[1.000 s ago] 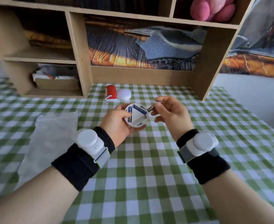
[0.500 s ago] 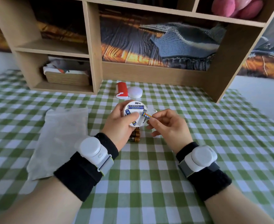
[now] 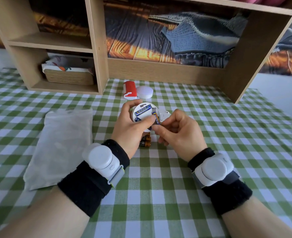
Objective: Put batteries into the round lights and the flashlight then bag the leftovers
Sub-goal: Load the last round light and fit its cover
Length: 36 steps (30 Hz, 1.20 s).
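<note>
Round light [image 3: 142, 112] gripped by left hand [image 3: 130, 127]; right hand [image 3: 178, 130] fingers pinch a battery [image 3: 156, 118].

Your bare forearms each wear a black terry-cloth wristband [image 3: 93, 182] topped by a rounded white plastic, grey-strapped sensor [image 3: 100, 158].

I am looking at a home: a green checked tablecloth [image 3: 210, 134], a wooden shelf unit [image 3: 97, 48], a basket [image 3: 69, 77] of oddments.
</note>
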Motion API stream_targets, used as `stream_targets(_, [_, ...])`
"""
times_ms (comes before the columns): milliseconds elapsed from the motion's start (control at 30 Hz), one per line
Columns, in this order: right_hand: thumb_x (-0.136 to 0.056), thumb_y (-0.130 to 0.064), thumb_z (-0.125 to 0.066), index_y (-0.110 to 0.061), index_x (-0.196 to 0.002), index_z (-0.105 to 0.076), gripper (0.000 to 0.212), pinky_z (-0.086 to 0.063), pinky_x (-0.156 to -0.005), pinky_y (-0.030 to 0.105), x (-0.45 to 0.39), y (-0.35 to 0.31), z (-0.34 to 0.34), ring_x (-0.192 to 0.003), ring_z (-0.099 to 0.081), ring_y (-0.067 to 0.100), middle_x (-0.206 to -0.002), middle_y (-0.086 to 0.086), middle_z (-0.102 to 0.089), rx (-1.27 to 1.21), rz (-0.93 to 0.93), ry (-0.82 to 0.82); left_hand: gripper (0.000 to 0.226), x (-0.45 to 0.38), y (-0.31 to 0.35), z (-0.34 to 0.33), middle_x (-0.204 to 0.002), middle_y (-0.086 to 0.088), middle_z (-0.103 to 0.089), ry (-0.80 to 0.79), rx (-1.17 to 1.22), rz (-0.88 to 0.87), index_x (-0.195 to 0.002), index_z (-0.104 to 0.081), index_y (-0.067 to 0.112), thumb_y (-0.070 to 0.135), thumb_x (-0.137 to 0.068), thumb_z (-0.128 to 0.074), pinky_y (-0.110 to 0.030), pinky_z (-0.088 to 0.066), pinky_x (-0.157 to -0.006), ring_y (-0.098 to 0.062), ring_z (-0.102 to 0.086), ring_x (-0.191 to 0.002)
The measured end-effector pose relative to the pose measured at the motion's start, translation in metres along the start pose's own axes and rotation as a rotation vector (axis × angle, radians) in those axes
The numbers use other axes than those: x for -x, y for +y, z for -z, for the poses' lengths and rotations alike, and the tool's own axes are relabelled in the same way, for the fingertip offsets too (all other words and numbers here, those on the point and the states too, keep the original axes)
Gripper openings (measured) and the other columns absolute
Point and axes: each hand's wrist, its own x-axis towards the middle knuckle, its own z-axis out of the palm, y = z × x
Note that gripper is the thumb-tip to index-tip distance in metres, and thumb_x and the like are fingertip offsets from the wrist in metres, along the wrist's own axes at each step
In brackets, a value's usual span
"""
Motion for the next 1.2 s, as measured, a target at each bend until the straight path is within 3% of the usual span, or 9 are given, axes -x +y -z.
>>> stream_targets(133, [-0.08,-0.02,-0.079,-0.013,-0.08,-0.057,0.023,-0.056,-0.053,0.033,0.0,0.001,0.001,-0.059,-0.069,0.026,-0.066,0.007,-0.071,-0.017,0.015,-0.032,0.047,0.002,0.0,0.0,-0.104,-0.012,-0.07,-0.053,-0.017,-0.015,-0.115,-0.058,0.017,0.01,-0.071,-0.075,-0.056,-0.053,-0.093,-0.034,-0.068,-0.102])
stream_targets(333, [-0.078,-0.026,-0.078,-0.018,-0.083,-0.064,0.017,-0.054,-0.053,0.029,-0.001,0.003,0.0,-0.058,-0.067,0.021,-0.07,0.006,-0.07,-0.046,0.04,-0.072,0.047,0.002,0.002,0.0,-0.101,-0.012,-0.07,-0.081,0.029,0.016,-0.117,-0.056,0.012,0.006,-0.074,-0.074,-0.042,-0.055,-0.078,-0.026,-0.069,-0.094])
stream_targets(433, [-0.081,-0.022,-0.075,-0.018,-0.094,-0.066,0.016,-0.052,-0.052,0.028,-0.004,0.004,0.002,-0.06,-0.065,0.017,-0.076,0.008,-0.071,-0.127,0.036,-0.073,0.047,0.003,0.004,0.0,-0.102,-0.014,-0.069,-0.084,0.089,0.046,-0.12,-0.054,0.008,0.002,-0.076,-0.072,-0.039,-0.056,-0.074,-0.027,-0.069,-0.093])
stream_targets(533, [-0.082,-0.019,-0.077,-0.023,-0.11,-0.059,0.033,-0.05,-0.054,0.03,-0.007,0.009,0.005,-0.067,-0.063,0.02,-0.08,0.005,-0.069,-0.132,0.027,-0.068,0.046,0.005,0.005,-0.002,-0.102,-0.014,-0.069,-0.086,0.102,0.057,-0.117,-0.056,0.009,0.004,-0.074,-0.071,-0.039,-0.056,-0.072,-0.03,-0.069,-0.093])
stream_targets(667, [-0.082,-0.028,-0.077,-0.024,-0.126,-0.052,0.051,-0.05,-0.065,0.028,-0.009,0.013,0.006,-0.086,-0.065,0.031,-0.092,0.01,-0.067,-0.111,0.029,-0.087,0.039,0.006,0.008,-0.003,-0.105,-0.016,-0.066,-0.13,0.139,0.071,-0.121,-0.056,0.009,-0.01,-0.088,-0.06,-0.037,-0.057,-0.07,-0.03,-0.068,-0.094])
stream_targets(767, [-0.081,-0.039,-0.073,-0.025,-0.125,-0.056,0.05,-0.053,-0.07,0.032,-0.007,0.014,0.007,-0.09,-0.063,0.027,-0.097,0.01,-0.066,-0.067,0.024,-0.076,0.039,0.007,0.01,-0.003,-0.113,-0.022,-0.063,-0.172,0.223,0.118,-0.123,-0.057,0.009,-0.013,-0.092,-0.047,-0.041,-0.057,-0.074,-0.032,-0.067,-0.096])
stream_targets(1000, [-0.084,-0.039,-0.071,-0.027,-0.124,-0.061,0.043,-0.057,-0.083,0.03,-0.009,0.014,0.009,-0.097,-0.063,0.01,-0.117,-0.001,-0.064,-0.01,-0.005,-0.079,0.05,0.009,0.013,-0.003,-0.119,-0.027,-0.06,-0.214,0.383,0.203,-0.128,-0.053,0.005,-0.014,-0.087,-0.033,-0.045,-0.058,-0.077,-0.038,-0.064,-0.101])
stream_targets(1100, [-0.09,-0.026,-0.07,-0.021,-0.124,-0.061,0.035,-0.055,-0.076,0.026,-0.008,0.015,0.008,-0.099,-0.067,0.012,-0.112,-0.003,-0.07,-0.085,-0.014,-0.12,0.05,0.011,0.014,-0.006,-0.114,-0.024,-0.061,-0.221,0.383,0.214,-0.123,-0.055,0.007,-0.015,-0.086,-0.029,-0.045,-0.058,-0.075,-0.037,-0.064,-0.097])
stream_targets(1200, [-0.083,-0.026,-0.068,-0.019,-0.12,-0.062,0.038,-0.05,-0.069,0.019,-0.008,0.016,0.007,-0.091,-0.067,0.013,-0.107,0.001,-0.072,-0.167,-0.025,-0.121,0.05,0.012,0.015,-0.007,-0.114,-0.023,-0.06,-0.217,0.357,0.223,-0.123,-0.055,0.007,-0.014,-0.083,-0.033,-0.045,-0.058,-0.075,-0.038,-0.062,-0.099])
